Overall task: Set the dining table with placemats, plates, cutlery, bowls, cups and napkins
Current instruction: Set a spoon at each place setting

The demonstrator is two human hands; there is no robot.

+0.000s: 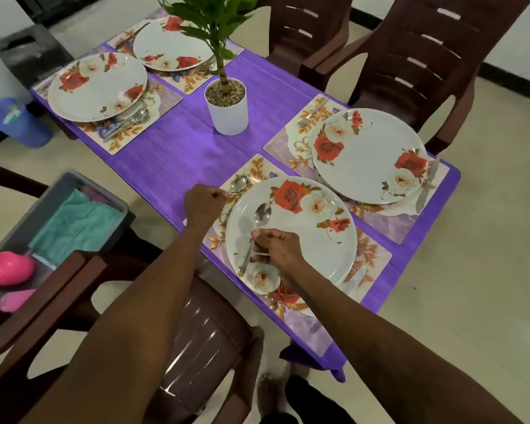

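1. One table point(178, 148) with a purple cloth carries four placemats, one close to each corner, and each mat carries one plate with roses: four plates in all.
2. The near plate point(312, 240) lies on the near placemat point(374, 255) at the long edge beside the person, close to the nearest corner.
3. Two spoons are in the hands. The right hand point(276, 249) pinches the handle of one spoon point(262, 215) with curled fingers, and its bowl is above the near plate.
4. The left hand point(204, 206), with fingers curled, pinches the handle end of the second spoon point(239, 182), which lies on the near placemat just beside the plate's left rim.
5. Two knives can be counted: one knife point(357, 278) at the right rim of the near plate, and another knife point(427, 186) by the plate at the right corner.
6. One fork point(309, 116) lies on that right-corner mat.
7. Some cutlery point(129, 122) lies by the plate at the left corner; how many pieces, I cannot tell.
8. One plant pot point(227, 105) stands in the table's middle.
9. One grey box point(74, 194) with a green cloth stands beside the near edge.
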